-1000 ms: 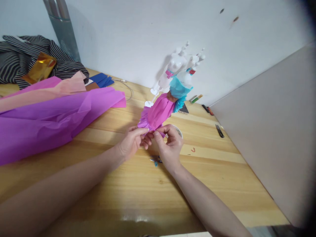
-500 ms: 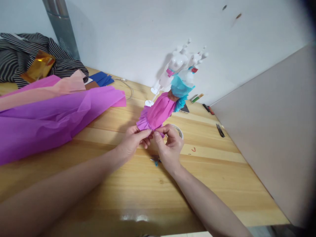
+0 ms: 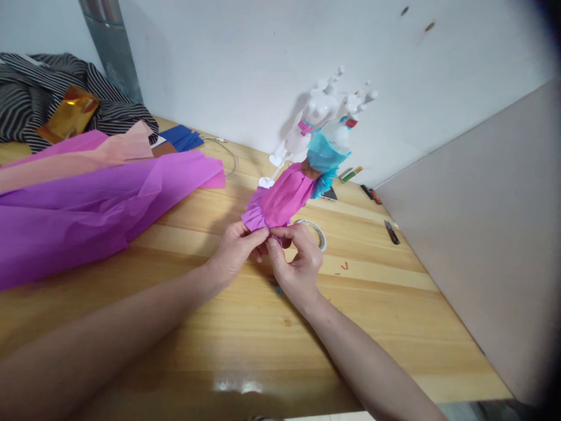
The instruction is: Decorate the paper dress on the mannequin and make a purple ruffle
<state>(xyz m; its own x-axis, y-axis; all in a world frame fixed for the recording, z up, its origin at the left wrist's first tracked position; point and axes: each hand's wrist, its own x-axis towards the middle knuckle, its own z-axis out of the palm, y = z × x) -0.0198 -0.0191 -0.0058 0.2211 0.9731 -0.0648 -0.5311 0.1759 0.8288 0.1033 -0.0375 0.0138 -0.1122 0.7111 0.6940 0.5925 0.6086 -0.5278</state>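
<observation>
A small mannequin form wears a paper dress with a pink skirt (image 3: 287,196), a turquoise top (image 3: 323,151) and a gathered purple ruffle (image 3: 254,211) along the hem. It tilts, its hem toward me. My left hand (image 3: 234,248) is closed on the ruffle, thumb on top and fingers underneath. Right beside that thumb, my right hand (image 3: 300,257) pinches the same ruffle between thumb and forefinger. Part of the hem is hidden by my fingers. Behind the dress, white mannequin forms (image 3: 319,108) stand near the wall, one with a pink band.
A tape roll (image 3: 323,238) lies just beyond my right hand. Purple crepe paper (image 3: 87,216) spreads across the left, near striped cloth (image 3: 120,96) and a tall flask (image 3: 111,52). A utility knife (image 3: 391,233) rests by the right partition, with a green-labelled stick (image 3: 351,174) farther back.
My right thumb and fingers have shifted slightly left and down along the hem, uncovering more of the tape roll. My left hand keeps its grip. The view has shifted slightly.
</observation>
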